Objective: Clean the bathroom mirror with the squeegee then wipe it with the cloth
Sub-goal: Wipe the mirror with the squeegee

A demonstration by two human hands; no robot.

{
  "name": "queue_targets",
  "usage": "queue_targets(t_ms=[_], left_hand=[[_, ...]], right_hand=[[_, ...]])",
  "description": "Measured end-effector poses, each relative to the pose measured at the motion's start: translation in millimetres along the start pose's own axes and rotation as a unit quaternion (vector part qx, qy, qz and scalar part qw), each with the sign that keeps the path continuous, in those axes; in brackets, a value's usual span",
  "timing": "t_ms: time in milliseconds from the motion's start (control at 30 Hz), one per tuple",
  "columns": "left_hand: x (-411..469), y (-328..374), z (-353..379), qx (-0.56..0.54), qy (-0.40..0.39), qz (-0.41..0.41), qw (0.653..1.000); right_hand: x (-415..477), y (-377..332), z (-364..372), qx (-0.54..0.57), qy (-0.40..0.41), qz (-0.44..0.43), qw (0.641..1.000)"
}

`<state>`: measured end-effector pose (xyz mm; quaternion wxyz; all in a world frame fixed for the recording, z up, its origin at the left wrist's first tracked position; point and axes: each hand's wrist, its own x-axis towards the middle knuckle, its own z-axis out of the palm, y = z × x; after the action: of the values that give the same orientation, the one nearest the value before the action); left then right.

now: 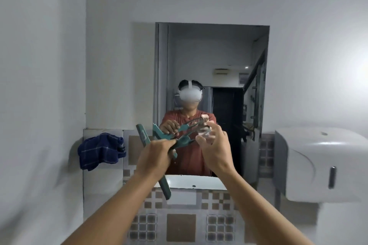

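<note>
The left hand [154, 156] is clenched around the green squeegee [157, 157], held just in front of the mirror [211, 55]. The right hand [214, 146] pinches something small and clear, possibly a bottle. The cloth [99, 150] hangs left of the mirror, untouched; wiping remains.

Both forearms were bare up to the lower edge of the picture, with no sleeve, watch or ring to see on the left hand [154, 158] or the right hand [216, 150]. In the mirror [219, 49] the person's reflection showed a rust-red short-sleeved shirt [191, 157] with a round neck. On the head sat a white headset [190, 94] with a smooth rounded front, held by a white strap over the top of the dark hair and side straps around the head.
</note>
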<state>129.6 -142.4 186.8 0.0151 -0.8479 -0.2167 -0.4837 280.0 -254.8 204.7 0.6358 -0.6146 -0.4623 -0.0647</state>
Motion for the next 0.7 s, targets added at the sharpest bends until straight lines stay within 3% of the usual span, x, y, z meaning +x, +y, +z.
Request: queue_targets(t_ms=[100,233,433,567,700], left_hand=[[29,0,-11,0.032,0.002,0.053,0.998],[67,5,-26,0.071,0.011,0.113,0.991],[112,12,-46,0.089,0.03,0.171,0.981],[126,7,-50,0.115,0.089,0.162,0.976],[112,-6,-41,0.12,0.172,0.154,0.966]], right_hand=[[18,0,-18,-0.197,-0.022,-0.115,0.974],[43,-18,-32,-0.383,-0.037,-0.259,0.886],[84,-44,-24,-0.403,-0.048,-0.338,0.849],[105,-55,-14,-0.366,-0.069,-0.328,0.868],[128,-62,-9,-0.366,-0.024,-0.331,0.869]])
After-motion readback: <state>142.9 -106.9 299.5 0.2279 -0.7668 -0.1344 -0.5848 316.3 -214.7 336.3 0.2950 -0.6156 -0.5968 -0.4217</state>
